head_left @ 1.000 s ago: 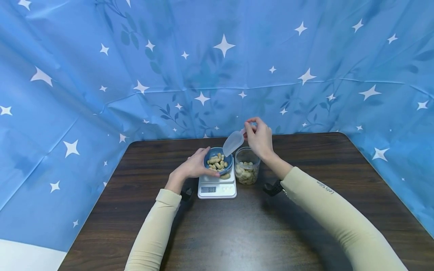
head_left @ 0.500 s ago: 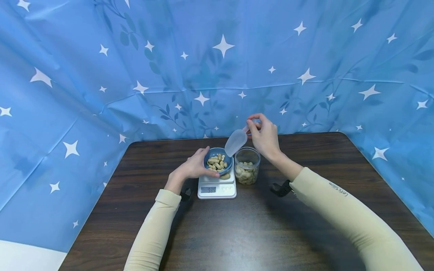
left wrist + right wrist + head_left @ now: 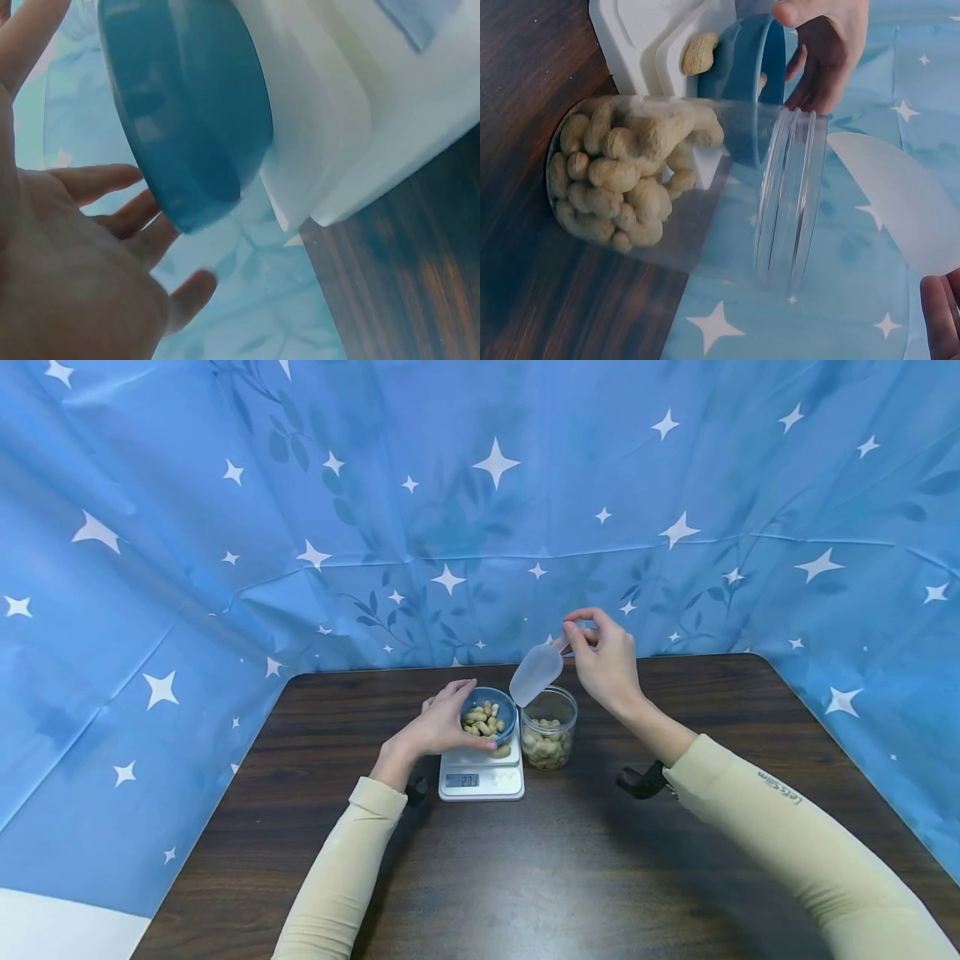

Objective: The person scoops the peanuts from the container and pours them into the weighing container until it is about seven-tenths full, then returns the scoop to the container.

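A blue bowl (image 3: 507,727) of peanuts sits on the white kitchen scale (image 3: 483,789), whose display is lit. My left hand (image 3: 442,720) spans the bowl's left side, thumb in front and fingers at the back; in the left wrist view the fingertips meet its rim. One loose peanut (image 3: 700,54) lies on the scale beside the bowl. My right hand (image 3: 606,658) pinches the handle of a translucent scoop (image 3: 537,675), tilted mouth-down above the gap between the bowl and a clear jar (image 3: 550,727). No peanuts show in the scoop. The jar is about half full of peanuts.
The dark wooden table (image 3: 510,877) extends in front and to both sides. A blue star-patterned cloth (image 3: 480,527) hangs along the table's back edge. The jar stands lidless, close against the scale's right side.
My right hand has drawn the scoop rightward, away from the bowl and towards the jar. My left hand has shifted slightly right around the bowl. The scale's reading has changed.
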`<action>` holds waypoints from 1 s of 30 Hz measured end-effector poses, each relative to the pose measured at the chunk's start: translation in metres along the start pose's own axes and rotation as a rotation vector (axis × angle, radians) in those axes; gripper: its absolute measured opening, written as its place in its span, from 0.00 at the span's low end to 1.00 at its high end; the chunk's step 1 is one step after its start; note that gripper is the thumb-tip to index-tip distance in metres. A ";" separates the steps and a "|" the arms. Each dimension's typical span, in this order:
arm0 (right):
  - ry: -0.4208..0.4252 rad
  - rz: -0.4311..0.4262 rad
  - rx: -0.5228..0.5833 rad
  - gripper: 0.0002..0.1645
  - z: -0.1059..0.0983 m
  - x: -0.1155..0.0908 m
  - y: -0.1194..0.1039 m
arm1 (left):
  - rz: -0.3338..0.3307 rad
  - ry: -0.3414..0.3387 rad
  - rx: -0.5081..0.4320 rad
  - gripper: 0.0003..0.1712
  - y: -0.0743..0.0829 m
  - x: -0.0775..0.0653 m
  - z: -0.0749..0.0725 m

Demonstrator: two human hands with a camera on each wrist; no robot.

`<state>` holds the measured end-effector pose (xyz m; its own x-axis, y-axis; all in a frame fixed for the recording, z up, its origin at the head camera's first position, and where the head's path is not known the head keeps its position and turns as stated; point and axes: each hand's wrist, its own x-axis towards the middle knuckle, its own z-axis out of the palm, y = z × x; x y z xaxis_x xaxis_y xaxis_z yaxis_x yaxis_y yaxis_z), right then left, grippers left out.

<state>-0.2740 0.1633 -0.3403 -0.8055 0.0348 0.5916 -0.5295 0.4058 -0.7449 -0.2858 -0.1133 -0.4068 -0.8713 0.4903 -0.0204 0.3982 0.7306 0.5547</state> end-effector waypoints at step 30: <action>-0.210 -0.335 -0.342 0.06 -0.004 -0.009 0.018 | 0.250 0.040 -0.015 0.55 0.041 0.029 0.029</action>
<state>-0.2752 0.1744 -0.3574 -0.6611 -0.3176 0.6797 -0.6786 0.6396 -0.3612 -0.2863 -0.0550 -0.4088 -0.7573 0.6352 0.1518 0.5984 0.5817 0.5510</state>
